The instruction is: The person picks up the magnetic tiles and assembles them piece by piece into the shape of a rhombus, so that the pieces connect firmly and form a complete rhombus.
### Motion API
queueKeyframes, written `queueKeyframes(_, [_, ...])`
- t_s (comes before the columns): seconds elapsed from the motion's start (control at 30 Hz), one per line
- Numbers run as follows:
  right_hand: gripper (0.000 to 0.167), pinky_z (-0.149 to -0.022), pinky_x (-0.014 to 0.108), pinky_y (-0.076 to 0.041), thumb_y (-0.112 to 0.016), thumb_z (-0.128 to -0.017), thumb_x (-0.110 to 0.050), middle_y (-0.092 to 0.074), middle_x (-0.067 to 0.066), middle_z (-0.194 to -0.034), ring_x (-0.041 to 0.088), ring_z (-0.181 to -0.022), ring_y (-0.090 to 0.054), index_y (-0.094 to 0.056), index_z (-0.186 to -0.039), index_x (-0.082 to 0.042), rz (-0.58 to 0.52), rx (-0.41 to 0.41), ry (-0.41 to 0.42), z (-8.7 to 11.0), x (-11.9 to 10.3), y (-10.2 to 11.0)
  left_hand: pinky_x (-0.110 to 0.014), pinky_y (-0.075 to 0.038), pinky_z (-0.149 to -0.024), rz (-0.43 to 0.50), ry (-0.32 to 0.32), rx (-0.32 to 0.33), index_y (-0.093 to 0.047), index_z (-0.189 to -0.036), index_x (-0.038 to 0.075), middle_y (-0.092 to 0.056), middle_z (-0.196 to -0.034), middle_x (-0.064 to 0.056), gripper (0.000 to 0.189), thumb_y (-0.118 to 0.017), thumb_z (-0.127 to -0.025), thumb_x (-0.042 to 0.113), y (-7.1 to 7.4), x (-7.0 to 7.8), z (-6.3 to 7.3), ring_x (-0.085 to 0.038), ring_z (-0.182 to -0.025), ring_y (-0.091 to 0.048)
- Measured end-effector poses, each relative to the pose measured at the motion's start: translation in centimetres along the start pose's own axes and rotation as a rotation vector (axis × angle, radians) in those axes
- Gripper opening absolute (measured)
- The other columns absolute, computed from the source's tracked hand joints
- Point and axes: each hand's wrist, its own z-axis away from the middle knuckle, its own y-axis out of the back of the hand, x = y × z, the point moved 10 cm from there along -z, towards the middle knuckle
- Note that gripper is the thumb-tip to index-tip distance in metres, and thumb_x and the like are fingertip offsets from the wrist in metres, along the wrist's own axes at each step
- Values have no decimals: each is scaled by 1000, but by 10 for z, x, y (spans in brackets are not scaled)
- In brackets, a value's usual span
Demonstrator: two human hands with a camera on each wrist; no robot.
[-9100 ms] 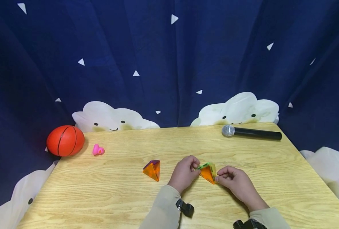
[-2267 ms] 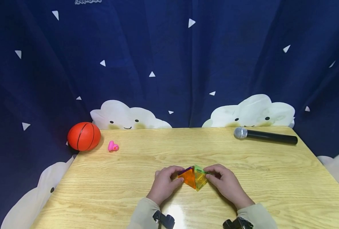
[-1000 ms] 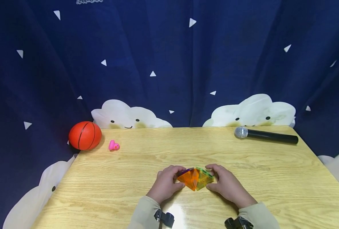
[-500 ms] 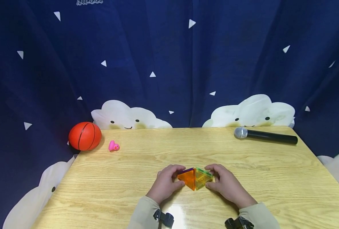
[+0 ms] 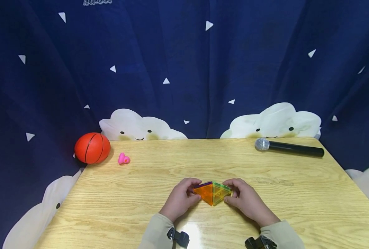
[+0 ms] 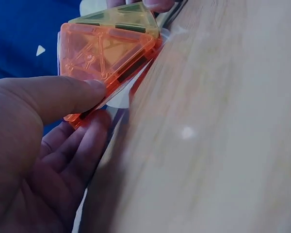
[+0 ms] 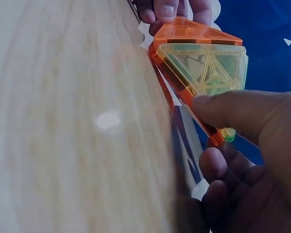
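Note:
In the head view my left hand (image 5: 180,198) pinches an orange and purple pyramid of translucent magnetic tiles (image 5: 205,193), thumb in front and fingers behind. My right hand (image 5: 246,200) holds a similar yellow and green pyramid (image 5: 220,194) from the other side. The two pyramids meet along an upright edge in the middle. In the left wrist view the thumb lies across the lower corner of the orange tile (image 6: 104,53). The right wrist view shows the other thumb on the yellow tile (image 7: 203,68), with an orange tile along its lower edge.
The hands work low over a wooden table (image 5: 159,166). A red ball (image 5: 92,148) and a pink toy duck (image 5: 123,158) lie at the back left. At the back right is a black microphone (image 5: 290,147). A dark blue curtain (image 5: 184,62) hangs behind.
Earlier the orange and purple pyramid stood alone on the left while both hands held the other one. The two were then brought together, tilted apart one second ago, and now sit edge to edge.

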Motion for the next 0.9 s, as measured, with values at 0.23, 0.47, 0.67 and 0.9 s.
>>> queueKeyframes(0.23, [41,-63,25,-44,-77,-83,2,-56,1,-94,14,-74,-50,-65,-120,-10,10,9,12,1,0,0,-21,-53,-75,76,-6,-11,-65,-122,6,-60,-115,-7,43,-75,-82,-4,-3,1,0,-8,-84,-60])
queueKeyframes(0.47, [41,-62,26,-43,-81,-81,-5,-56,1,-87,15,-73,-50,-66,-120,-9,-3,-5,-4,1,2,1,-21,-49,-71,-28,-23,5,-65,-124,8,-60,-108,-2,44,-74,-83,-3,-1,3,0,-7,-78,-55])
queueKeyframes(0.67, [42,-62,27,-42,-83,-81,-15,-57,1,-83,16,-73,-50,-66,-119,-10,-25,-30,-27,3,4,0,-21,-49,-71,-3,43,13,-64,-125,11,-58,-102,3,43,-76,-84,2,0,-3,0,-6,-80,-57])
queueKeyframes(0.9, [37,-62,26,-43,-81,-83,-13,-59,0,-88,14,-73,-50,-67,-117,-10,-12,-12,-3,3,2,1,-22,-48,-70,39,65,24,-64,-126,11,-60,-97,4,43,-79,-85,11,1,-6,0,-9,-82,-58])
